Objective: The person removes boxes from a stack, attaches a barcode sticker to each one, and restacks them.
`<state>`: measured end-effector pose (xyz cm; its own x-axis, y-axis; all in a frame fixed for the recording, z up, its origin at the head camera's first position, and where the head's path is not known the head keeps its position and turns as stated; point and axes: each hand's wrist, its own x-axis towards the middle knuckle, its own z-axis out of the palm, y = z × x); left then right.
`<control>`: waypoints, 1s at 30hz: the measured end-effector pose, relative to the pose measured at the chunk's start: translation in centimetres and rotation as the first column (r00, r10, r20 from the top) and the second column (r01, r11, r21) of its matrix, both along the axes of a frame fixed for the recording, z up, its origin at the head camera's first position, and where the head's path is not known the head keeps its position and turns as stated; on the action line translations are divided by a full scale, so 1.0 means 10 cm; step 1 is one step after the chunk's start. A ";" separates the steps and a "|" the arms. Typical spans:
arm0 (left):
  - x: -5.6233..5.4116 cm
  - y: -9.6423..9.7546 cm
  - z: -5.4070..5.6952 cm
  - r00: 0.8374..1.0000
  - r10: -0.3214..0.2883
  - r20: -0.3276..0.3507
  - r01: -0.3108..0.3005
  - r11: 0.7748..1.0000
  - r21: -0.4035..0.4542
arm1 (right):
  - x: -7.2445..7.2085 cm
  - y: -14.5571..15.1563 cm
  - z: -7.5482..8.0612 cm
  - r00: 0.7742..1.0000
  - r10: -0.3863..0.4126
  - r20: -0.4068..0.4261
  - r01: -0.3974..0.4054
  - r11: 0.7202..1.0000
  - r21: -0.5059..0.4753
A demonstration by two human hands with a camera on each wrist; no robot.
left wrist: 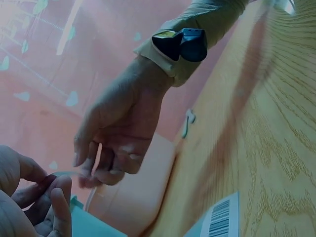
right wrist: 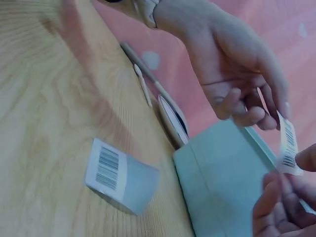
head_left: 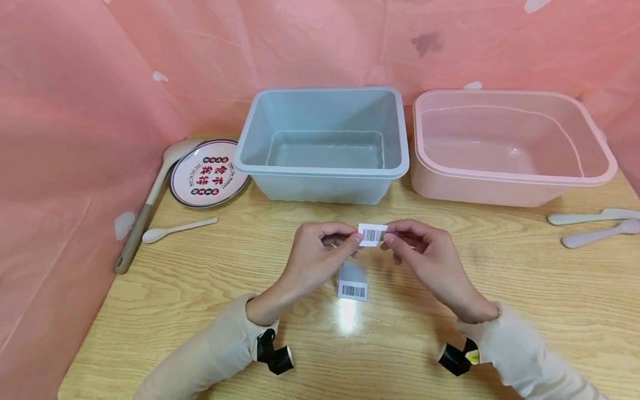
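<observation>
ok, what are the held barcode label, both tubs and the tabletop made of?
Barcode label: probably paper or film, white, matte-looking; it's very thin.
Blue-grey tub and pink tub: likely moulded plastic, smooth, slight sheen; rounded rims, soft highlights.
Tabletop: wood or wood-look laminate, can't tell which, glossy; visible grain, bright reflection.

You face a light-brown wooden table (head_left: 200,278) with wavy grain, enclosed behind and along both sides by pink sheeting (head_left: 320,44) — creased in places, scattered with small white hearts (head_left: 160,76) and marked by one darker blotch (head_left: 426,43) toward the upper right. Light strikes the tabletop near your side and leaves a white glare (head_left: 347,316) on the wood, while in your left wrist view the sheeting turns bright and washed-out at the upper left — a pale streak (left wrist: 69,27) slanting beside it.
</observation>
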<state>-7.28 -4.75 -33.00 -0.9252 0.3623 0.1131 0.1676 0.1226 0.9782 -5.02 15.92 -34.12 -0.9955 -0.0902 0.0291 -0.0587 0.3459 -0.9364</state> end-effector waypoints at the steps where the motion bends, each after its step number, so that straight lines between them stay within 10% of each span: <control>1: 0.00 0.00 0.00 1.000 -0.001 -0.005 0.001 1.000 -0.005 | 0.01 -0.01 -0.02 1.000 -0.014 -0.024 0.013 1.000 -0.017; 14: -0.04 -0.12 -0.06 0.979 0.148 -0.142 -0.170 0.973 -0.159 | -0.11 -0.21 -0.15 0.898 -0.078 -0.434 0.089 0.996 0.004; 30: -0.25 -0.31 -0.22 0.892 0.411 -0.187 -0.442 0.878 -0.182 | -0.47 -0.57 -0.22 0.862 -0.026 -0.506 0.085 0.992 0.094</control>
<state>-9.75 -7.81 -35.25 -0.9757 -0.0342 0.2162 0.1828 0.4165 0.8906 -9.74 10.26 -36.28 -0.8513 -0.0673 0.5204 -0.4892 0.4606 -0.7407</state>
